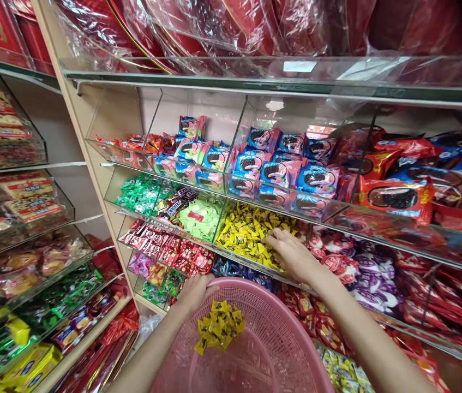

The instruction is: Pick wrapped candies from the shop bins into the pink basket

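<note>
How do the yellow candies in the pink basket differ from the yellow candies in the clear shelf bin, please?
The basket candies form a small loose heap; the bin candies fill their clear compartment. The basket candies lie in the pink basket, whose rim the left hand grips without touching them; the right hand rests, fingers down, on the bin candies. Both share yellow wrappers with dark print.

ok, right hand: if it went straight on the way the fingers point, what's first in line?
The yellow wrapped candies: the right hand points up-left into their bin, fingertips touching the pile. Behind that, probably the clear divider toward the green candies; depth unclear.
</note>
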Demonstrator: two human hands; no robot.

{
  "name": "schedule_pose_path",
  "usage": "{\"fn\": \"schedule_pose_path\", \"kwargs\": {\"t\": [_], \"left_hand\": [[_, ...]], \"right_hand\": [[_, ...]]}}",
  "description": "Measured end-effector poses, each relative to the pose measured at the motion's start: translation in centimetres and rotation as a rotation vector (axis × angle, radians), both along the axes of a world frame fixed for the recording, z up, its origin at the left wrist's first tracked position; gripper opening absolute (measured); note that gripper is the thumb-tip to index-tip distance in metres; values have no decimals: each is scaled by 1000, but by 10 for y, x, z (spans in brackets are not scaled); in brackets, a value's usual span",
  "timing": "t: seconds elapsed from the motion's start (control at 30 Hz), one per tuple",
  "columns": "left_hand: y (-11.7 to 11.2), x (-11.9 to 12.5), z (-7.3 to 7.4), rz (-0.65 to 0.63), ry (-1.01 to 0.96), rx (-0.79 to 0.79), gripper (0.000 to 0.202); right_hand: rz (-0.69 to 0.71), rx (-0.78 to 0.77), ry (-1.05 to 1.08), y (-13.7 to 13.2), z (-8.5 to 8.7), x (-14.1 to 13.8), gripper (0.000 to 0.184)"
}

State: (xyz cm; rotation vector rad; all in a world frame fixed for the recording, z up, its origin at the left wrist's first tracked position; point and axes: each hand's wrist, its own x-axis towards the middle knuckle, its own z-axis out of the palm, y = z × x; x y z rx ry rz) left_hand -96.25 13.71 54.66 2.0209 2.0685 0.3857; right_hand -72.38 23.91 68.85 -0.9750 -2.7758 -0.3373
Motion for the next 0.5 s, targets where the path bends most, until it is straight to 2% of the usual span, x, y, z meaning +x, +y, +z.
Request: {"fn": "schedule_pose_path", "kwargs": {"t": [0.17, 0.3, 0.5], "left_hand": [[0, 0, -1, 9, -1, 3, 49], [-1, 1, 1, 20, 9, -11, 48], [-1, 2, 3, 20, 10, -12, 49]], "right_hand": [[-46, 5, -109, -4, 0, -7, 24], [-82, 30, -166, -6, -2, -12, 32], [-25, 44, -98, 3, -9, -10, 26]]}}
